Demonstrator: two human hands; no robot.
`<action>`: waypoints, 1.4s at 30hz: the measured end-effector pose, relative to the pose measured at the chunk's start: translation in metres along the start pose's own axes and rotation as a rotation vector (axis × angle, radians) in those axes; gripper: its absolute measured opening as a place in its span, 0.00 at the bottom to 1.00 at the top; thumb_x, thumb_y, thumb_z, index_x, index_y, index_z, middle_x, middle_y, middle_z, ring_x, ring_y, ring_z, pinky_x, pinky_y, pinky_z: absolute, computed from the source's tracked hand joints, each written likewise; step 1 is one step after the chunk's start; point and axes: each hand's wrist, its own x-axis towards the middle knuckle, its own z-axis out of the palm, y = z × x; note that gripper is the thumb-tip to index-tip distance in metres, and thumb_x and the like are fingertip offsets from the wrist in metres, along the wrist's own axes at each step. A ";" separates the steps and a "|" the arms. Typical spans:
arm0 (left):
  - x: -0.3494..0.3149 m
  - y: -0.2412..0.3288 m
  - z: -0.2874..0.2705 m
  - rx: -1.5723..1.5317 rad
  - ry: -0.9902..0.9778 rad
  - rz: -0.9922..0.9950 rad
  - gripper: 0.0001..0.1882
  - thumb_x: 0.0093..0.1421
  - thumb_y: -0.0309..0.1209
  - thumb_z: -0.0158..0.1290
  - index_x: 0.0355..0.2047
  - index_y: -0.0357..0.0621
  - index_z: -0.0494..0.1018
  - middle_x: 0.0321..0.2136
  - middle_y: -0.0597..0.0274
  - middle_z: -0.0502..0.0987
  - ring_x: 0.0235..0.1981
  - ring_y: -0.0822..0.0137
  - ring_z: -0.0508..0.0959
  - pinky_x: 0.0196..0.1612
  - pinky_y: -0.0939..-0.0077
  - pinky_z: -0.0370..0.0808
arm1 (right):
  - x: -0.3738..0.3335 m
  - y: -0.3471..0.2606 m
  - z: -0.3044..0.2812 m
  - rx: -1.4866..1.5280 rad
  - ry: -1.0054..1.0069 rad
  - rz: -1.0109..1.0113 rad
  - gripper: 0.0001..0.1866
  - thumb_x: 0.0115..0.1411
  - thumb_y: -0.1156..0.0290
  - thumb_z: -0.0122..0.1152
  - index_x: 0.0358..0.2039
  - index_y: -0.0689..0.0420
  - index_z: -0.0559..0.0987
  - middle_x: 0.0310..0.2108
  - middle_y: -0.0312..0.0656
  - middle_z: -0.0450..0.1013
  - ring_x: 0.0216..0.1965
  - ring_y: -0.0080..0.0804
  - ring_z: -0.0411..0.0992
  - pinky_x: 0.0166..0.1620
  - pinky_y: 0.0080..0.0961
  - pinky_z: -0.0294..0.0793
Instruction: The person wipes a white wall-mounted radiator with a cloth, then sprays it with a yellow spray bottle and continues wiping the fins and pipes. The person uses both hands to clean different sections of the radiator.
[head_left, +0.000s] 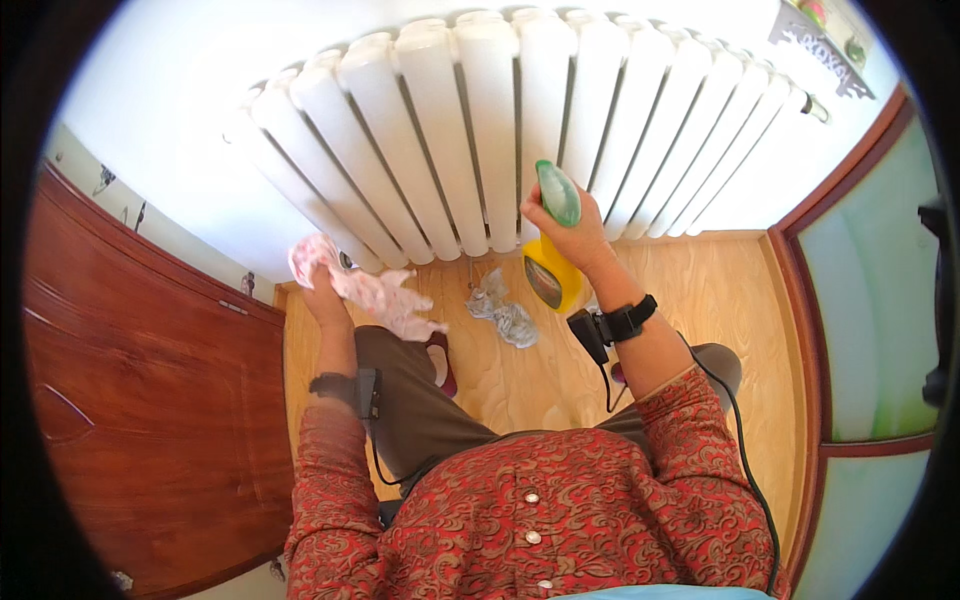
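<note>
My right hand point(578, 232) is wrapped round the neck of a yellow spray bottle point(553, 275) with a green and clear top, held up before the white radiator point(487, 130). My left hand point(325, 292) grips a pink and white patterned cloth point(385, 302), whose loose end hangs toward the middle. That hand is near the radiator's lower left end, and its fingers are partly covered by the cloth. On the floor between the two hands lies a crumpled grey-white cloth point(505, 312), touched by neither.
A reddish-brown wooden door point(150, 390) stands at my left. At my right is a brown-framed glass panel point(860, 280). A small grey shelf point(820, 50) hangs on the wall at the upper right. Black cables run from bands on both wrists. Light wooden floor point(700, 290) lies below.
</note>
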 end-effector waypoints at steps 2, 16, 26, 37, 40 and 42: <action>0.001 -0.014 -0.021 0.001 0.062 -0.061 0.22 0.60 0.33 0.52 0.51 0.30 0.70 0.44 0.59 0.75 0.43 0.66 0.76 0.44 0.72 0.74 | 0.011 -0.004 0.010 0.038 0.044 -0.051 0.11 0.55 0.66 0.67 0.33 0.57 0.75 0.27 0.33 0.73 0.30 0.23 0.71 0.37 0.23 0.72; 0.007 -0.033 -0.038 0.334 -0.013 0.006 0.18 0.56 0.33 0.56 0.44 0.34 0.76 0.39 0.61 0.78 0.39 0.69 0.76 0.44 0.75 0.72 | 0.058 -0.053 0.071 0.196 -0.065 -0.127 0.13 0.55 0.72 0.67 0.40 0.59 0.76 0.34 0.33 0.74 0.35 0.20 0.72 0.41 0.19 0.72; 0.012 -0.040 -0.048 0.320 0.040 0.068 0.19 0.55 0.34 0.57 0.44 0.33 0.76 0.39 0.61 0.78 0.39 0.69 0.76 0.42 0.75 0.72 | 0.062 -0.056 0.107 0.170 -0.005 -0.126 0.14 0.55 0.71 0.67 0.41 0.59 0.74 0.32 0.33 0.73 0.34 0.21 0.71 0.41 0.20 0.72; 0.016 -0.042 -0.054 0.397 0.012 0.027 0.25 0.55 0.40 0.56 0.50 0.37 0.74 0.44 0.51 0.80 0.46 0.61 0.79 0.48 0.69 0.73 | 0.047 -0.019 0.112 0.050 -0.001 0.011 0.09 0.55 0.70 0.68 0.33 0.58 0.78 0.30 0.32 0.74 0.32 0.19 0.71 0.36 0.19 0.71; 0.015 -0.042 -0.053 0.332 0.039 0.019 0.21 0.55 0.35 0.57 0.46 0.33 0.75 0.40 0.59 0.78 0.40 0.67 0.77 0.44 0.73 0.73 | 0.033 -0.008 0.124 0.059 -0.040 0.035 0.09 0.55 0.70 0.68 0.34 0.58 0.78 0.29 0.32 0.73 0.32 0.20 0.71 0.37 0.19 0.71; 0.014 -0.040 -0.053 0.304 0.020 0.034 0.22 0.55 0.35 0.57 0.47 0.33 0.75 0.41 0.58 0.79 0.42 0.67 0.77 0.45 0.74 0.73 | 0.039 -0.013 0.135 0.148 -0.054 -0.105 0.12 0.55 0.69 0.68 0.36 0.59 0.77 0.30 0.35 0.74 0.33 0.22 0.72 0.38 0.22 0.72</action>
